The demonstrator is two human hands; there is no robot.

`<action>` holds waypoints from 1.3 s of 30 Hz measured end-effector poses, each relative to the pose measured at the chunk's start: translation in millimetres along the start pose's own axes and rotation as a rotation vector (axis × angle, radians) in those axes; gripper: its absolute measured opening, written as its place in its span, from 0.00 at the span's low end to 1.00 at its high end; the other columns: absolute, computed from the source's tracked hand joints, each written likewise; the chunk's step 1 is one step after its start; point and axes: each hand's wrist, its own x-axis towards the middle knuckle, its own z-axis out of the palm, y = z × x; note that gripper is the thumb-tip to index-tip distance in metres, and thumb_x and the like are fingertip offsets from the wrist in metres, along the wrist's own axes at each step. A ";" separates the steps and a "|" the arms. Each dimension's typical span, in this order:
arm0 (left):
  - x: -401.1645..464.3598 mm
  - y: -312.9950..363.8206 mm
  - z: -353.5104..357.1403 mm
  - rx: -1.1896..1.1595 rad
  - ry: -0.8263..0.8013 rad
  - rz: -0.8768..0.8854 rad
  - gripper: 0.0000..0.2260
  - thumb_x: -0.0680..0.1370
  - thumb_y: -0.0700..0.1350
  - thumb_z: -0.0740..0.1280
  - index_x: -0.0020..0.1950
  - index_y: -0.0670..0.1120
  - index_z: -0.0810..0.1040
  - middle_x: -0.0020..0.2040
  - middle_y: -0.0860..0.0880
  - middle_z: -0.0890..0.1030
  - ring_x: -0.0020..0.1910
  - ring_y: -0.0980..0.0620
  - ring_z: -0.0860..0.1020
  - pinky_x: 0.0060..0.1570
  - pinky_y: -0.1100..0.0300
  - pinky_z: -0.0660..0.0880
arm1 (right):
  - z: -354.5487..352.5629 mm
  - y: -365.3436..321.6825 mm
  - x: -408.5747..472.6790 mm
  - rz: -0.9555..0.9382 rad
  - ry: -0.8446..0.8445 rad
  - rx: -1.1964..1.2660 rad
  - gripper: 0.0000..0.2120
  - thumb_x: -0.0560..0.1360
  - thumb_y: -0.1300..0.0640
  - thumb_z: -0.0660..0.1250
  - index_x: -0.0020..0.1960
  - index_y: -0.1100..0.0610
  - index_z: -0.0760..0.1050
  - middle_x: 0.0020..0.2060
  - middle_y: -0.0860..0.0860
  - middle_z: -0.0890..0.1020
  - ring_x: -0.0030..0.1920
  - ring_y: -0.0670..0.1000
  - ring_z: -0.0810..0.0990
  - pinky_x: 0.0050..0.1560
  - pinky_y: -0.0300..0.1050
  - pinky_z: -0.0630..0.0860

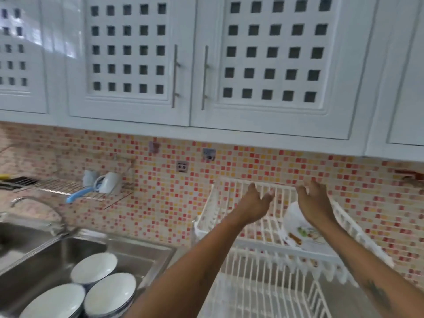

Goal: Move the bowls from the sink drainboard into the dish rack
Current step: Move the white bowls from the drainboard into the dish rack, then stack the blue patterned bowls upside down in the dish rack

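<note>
A kitchen wall of small red, orange and cream tiles is seen, with white cupboards above it. Taking the white dish rack as the landmark: it is set at the right, against the tiles, and one patterned plate is leaned in its upper tier. To the left of the rack a steel sink drainboard is seen, and three white bowls are grouped on it, rims touching or nearly so. Further left of the rack a curved tap is seen, and above it a wire shelf carrying a white cup and a blue-handled brush. Both arms are stretched over the rack. The left hand and the right hand are held spread before its upper back edge, fingers loosely curled, nothing gripped.
</note>
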 end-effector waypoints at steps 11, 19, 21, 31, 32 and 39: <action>-66.2 -99.3 -177.5 -0.170 0.445 -0.177 0.29 0.81 0.60 0.50 0.76 0.41 0.59 0.74 0.40 0.66 0.69 0.39 0.70 0.66 0.45 0.71 | 136.2 -168.5 -77.2 -0.552 -0.320 0.245 0.14 0.79 0.58 0.62 0.63 0.58 0.75 0.65 0.54 0.73 0.66 0.51 0.72 0.62 0.37 0.64; -139.4 -215.3 -280.8 -0.233 0.602 -0.408 0.25 0.83 0.57 0.46 0.65 0.41 0.71 0.70 0.36 0.71 0.66 0.38 0.72 0.65 0.47 0.71 | 271.6 -207.2 -127.7 -0.294 -0.741 0.330 0.17 0.80 0.53 0.59 0.67 0.56 0.71 0.70 0.54 0.70 0.69 0.55 0.72 0.64 0.51 0.71; -154.2 -240.9 -291.1 -0.332 0.589 -0.452 0.26 0.83 0.56 0.45 0.68 0.40 0.70 0.71 0.31 0.66 0.70 0.34 0.68 0.63 0.46 0.72 | 300.1 -204.9 -138.5 -0.200 -0.821 0.331 0.17 0.80 0.54 0.58 0.67 0.58 0.71 0.69 0.55 0.73 0.67 0.55 0.73 0.59 0.50 0.72; -171.8 -381.1 -247.7 -0.466 0.471 -0.911 0.35 0.80 0.64 0.46 0.68 0.36 0.68 0.53 0.40 0.74 0.49 0.44 0.72 0.49 0.53 0.71 | 405.4 -145.6 -172.7 0.251 -1.028 0.285 0.23 0.82 0.49 0.56 0.70 0.62 0.68 0.70 0.61 0.72 0.68 0.60 0.72 0.64 0.56 0.71; -169.2 -389.3 -239.9 -0.479 0.480 -0.924 0.33 0.80 0.64 0.47 0.66 0.37 0.69 0.51 0.40 0.74 0.46 0.44 0.72 0.46 0.54 0.71 | 412.9 -138.4 -174.0 0.288 -1.027 0.278 0.24 0.82 0.49 0.56 0.70 0.63 0.68 0.69 0.62 0.72 0.68 0.61 0.73 0.65 0.57 0.70; -140.3 -421.2 -224.4 -0.078 0.545 -0.785 0.31 0.83 0.56 0.47 0.63 0.31 0.75 0.63 0.32 0.77 0.63 0.36 0.75 0.62 0.50 0.69 | 456.3 -97.2 -185.6 0.569 -1.029 0.313 0.26 0.81 0.45 0.54 0.76 0.55 0.61 0.72 0.55 0.68 0.71 0.58 0.68 0.66 0.54 0.66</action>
